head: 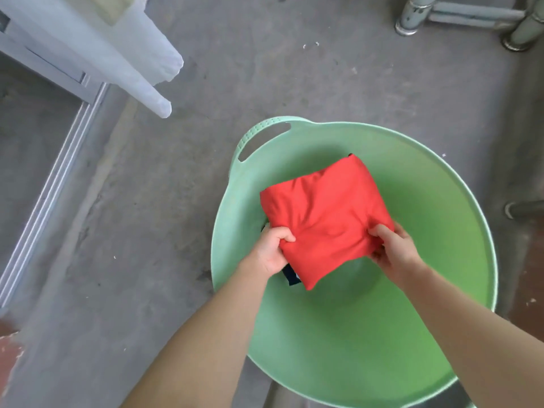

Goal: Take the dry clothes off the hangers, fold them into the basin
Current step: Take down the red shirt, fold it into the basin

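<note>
Both forearms came in from the bottom edge, bare, reaching out over the basin (368, 348). Left hand (272, 250) gripped the near-left corner of the folded red garment (323, 219), thumb on top, fingers curled underneath. Right hand (394, 248) pinched the near-right edge the same way, thumb on top, fabric bunched under it. The garment was folded into a compact, roughly square bundle and held tilted inside the rim of the basin; couldn't tell if its far end touched the basin wall. A dark strip (290, 275) stuck out below the bundle next to the left hand, can't tell what it was. The basin was light green, round and shallow-walled, sitting on the concrete floor (176, 201), with nothing else visible in it. One cut-out handle (265, 136) sat on its far-left rim. A metal floor track (44, 201) ran diagonally along the left side. A reddish floor patch (8, 348) showed at bottom left. A pipe end (524, 209) poked in at the right edge, just beside the basin. Farther out, white clothes (141, 54) hung down at top left, well apart from the basin. Pale metal pipe legs (412, 16) with a crossbar stood at top right.
</note>
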### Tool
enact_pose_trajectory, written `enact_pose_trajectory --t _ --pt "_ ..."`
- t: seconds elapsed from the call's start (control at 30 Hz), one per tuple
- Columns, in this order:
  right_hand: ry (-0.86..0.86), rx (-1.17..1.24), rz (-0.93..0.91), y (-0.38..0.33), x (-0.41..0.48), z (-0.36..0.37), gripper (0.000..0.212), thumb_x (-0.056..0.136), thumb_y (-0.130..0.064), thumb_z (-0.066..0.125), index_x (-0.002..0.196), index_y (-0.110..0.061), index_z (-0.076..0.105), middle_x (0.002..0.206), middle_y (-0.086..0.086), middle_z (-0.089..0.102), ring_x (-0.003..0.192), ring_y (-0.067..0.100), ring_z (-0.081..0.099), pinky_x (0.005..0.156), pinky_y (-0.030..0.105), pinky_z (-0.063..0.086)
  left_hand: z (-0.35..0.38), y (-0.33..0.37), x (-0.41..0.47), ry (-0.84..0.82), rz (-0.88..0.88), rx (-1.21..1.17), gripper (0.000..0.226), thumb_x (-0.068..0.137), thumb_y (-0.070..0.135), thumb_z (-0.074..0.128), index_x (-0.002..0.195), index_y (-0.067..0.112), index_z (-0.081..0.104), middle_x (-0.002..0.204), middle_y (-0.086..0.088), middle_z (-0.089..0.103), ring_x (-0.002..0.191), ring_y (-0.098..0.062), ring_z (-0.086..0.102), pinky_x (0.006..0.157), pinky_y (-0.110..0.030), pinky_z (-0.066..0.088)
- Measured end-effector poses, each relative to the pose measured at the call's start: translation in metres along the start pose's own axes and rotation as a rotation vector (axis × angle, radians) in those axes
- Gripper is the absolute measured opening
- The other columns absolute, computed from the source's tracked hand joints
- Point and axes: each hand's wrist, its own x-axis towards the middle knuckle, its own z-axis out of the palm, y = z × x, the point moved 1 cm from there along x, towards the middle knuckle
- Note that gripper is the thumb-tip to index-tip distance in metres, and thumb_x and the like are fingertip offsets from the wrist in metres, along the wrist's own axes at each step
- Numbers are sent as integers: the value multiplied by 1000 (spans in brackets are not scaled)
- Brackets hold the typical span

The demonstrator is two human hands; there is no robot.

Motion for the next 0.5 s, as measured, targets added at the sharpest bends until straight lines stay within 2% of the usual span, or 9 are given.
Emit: enact_pose_trajectory --t 0.07,0.13,0.17,0.23,0.3,0.33,0.43,0.5 --pt "-3 -272 -24 16 25 1 42 87 0 56 126 -14 51 91 4 56 69 16 54 65 29 50 -19 -17 24 182 -38 82 43 59 -7 45 99 5 58 90 -15 62 69 -24 60 66 -28 49" --pt "-14 -341 18 31 42 3 58 87 -6 62 140 -16 40 101 7 57 80 22 58 74 34 50 -34 -34 40 302 -81 115 30 74 -11 40 84 11 58 75 -8 60 59 -18 56 64 -26 46" --pt "-28 -307 56 36 47 4 60 88 -10 64 142 -18 38 110 6 55 90 25 60 79 36 50 -38 -40 46 304 -93 117 29 79 -11 41 84 12 58 75 -6 61 62 -18 57 65 -26 46" --pt "-41 -268 57 42 55 6 59 88 -11 65 141 -19 39 122 6 51 104 28 59 86 37 50 -42 -47 55 263 -69 108 26 80 -2 55 99 15 60 90 -5 69 80 -22 63 69 -32 51" --pt "-9 -326 -32 43 61 5 55 86 2 62 136 -15 46 122 13 53 99 27 60 85 36 51 -39 -48 57 249 -1 157 50 71 6 73 115 17 54 108 -4 69 95 -24 66 75 -39 55" --pt "21 -350 -78 43 62 4 55 85 9 57 134 -13 49 120 16 55 95 26 60 86 36 51 -37 -47 57 278 53 229 58 67 5 77 117 17 51 112 -4 67 98 -24 66 81 -41 55" --pt "122 -375 -173 41 63 3 60 81 20 44 132 -12 54 112 12 62 90 25 62 87 35 52 -32 -45 57 388 243 463 63 68 -6 74 120 17 46 116 -4 62 104 -23 62 94 -37 49" --pt "249 -436 -198 37 61 -1 61 82 17 43 133 -15 52 113 12 64 87 25 61 85 33 50 -33 -42 60 431 321 526 81 64 -6 76 132 18 41 126 -4 57 114 -22 57 102 -39 45"
